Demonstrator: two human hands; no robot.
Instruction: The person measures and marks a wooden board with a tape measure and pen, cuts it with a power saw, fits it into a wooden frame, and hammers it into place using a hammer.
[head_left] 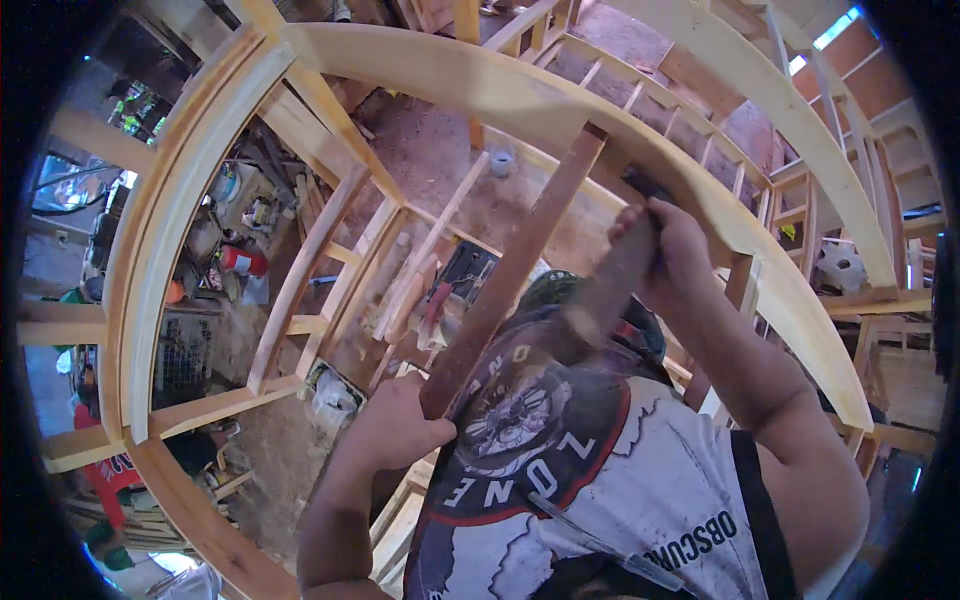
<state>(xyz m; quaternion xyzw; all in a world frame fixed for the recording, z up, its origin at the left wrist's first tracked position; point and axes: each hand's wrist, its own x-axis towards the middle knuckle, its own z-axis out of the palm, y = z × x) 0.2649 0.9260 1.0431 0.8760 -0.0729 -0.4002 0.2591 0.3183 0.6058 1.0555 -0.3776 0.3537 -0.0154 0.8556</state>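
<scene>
A brown wooden slat (530, 245) runs slantwise from the curved pale wooden beam (450, 90) down toward my body. My left hand (393, 425) is closed around its near end, the thumb against its side. My right hand (682, 250) is raised to the right of the slat, fingers wrapped round a flat brown piece that looks like wood (622, 275). That piece is smeared by motion, and its lower end hangs before my printed shirt. A small dark object (645, 183) shows just above my right fingers; whether it belongs to the held piece, I cannot tell.
Curved wooden framing surrounds me, including a tall curved frame (200, 215) at left and another curved beam (810, 130) at right. On the dusty floor lie a dark tool case (465, 265) and a red container (243, 261). A person in red (105, 470) is at far left.
</scene>
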